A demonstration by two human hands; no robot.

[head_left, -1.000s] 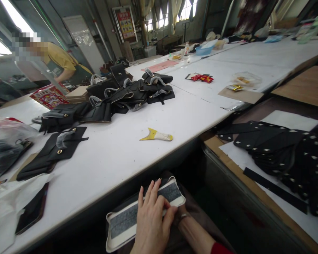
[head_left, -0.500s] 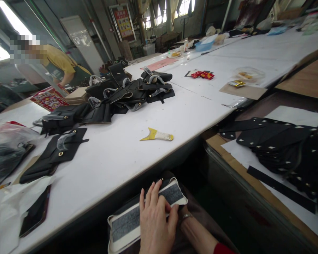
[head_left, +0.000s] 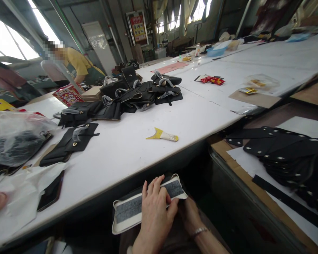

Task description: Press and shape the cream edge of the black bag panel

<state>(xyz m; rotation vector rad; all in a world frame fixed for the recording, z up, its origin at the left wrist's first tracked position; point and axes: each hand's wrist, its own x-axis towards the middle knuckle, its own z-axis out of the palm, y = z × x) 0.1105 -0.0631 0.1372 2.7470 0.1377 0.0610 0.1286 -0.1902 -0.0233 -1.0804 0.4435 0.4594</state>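
A flat padded piece (head_left: pixel 127 211) with a white rim and a dark grey middle lies across my lap, just below the white table's edge (head_left: pixel 159 160). My left hand (head_left: pixel 155 211) rests on top of its right half, fingers spread over the grey strip and thumb hooked at the near edge. My right hand (head_left: pixel 190 213), with a bracelet on the wrist, sits under the piece's right end and is partly hidden by it. Both hands are below the tabletop.
On the table lie a yellow-and-white scraper (head_left: pixel 163 135), a heap of black bags (head_left: pixel 122 98), a flat black bag part (head_left: pixel 71 143), a plastic bag (head_left: pixel 16 137) and a dark phone (head_left: pixel 51 190). Black cut pieces (head_left: pixel 283 151) cover the right bench. A person in a yellow shirt (head_left: pixel 76 63) works far left.
The view has swung a little left and down. My left hand has slid slightly along the padded piece, and my right wrist has drawn back so the red sleeve is out of view.
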